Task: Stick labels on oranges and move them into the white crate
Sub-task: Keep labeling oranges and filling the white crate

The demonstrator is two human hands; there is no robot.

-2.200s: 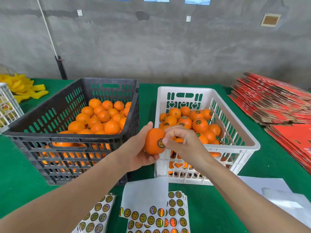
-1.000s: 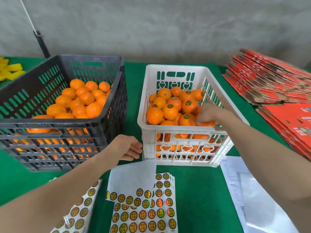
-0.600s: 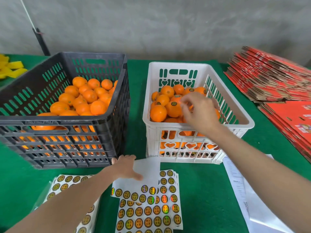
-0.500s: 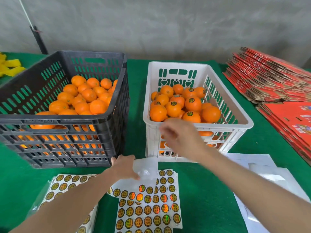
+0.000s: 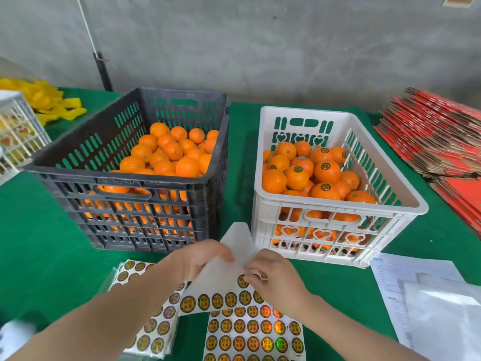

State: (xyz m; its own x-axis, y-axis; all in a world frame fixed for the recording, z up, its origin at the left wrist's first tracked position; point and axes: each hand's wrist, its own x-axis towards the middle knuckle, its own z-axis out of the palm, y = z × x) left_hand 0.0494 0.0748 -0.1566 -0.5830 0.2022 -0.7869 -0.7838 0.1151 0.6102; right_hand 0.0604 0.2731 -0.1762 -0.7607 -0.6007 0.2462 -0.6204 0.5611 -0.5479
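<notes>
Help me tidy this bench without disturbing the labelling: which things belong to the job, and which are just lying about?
Job: black crate, its plain oranges, white crate, labelled oranges, label sheet gripped by left hand and right hand, spare label sheets.
Lying about: red cartons, yellow strips, white papers, wire basket.

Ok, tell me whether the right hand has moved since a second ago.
Yes. The right hand left the white crate, back toward the person, and now pinches a label on the sticker sheet.
</notes>
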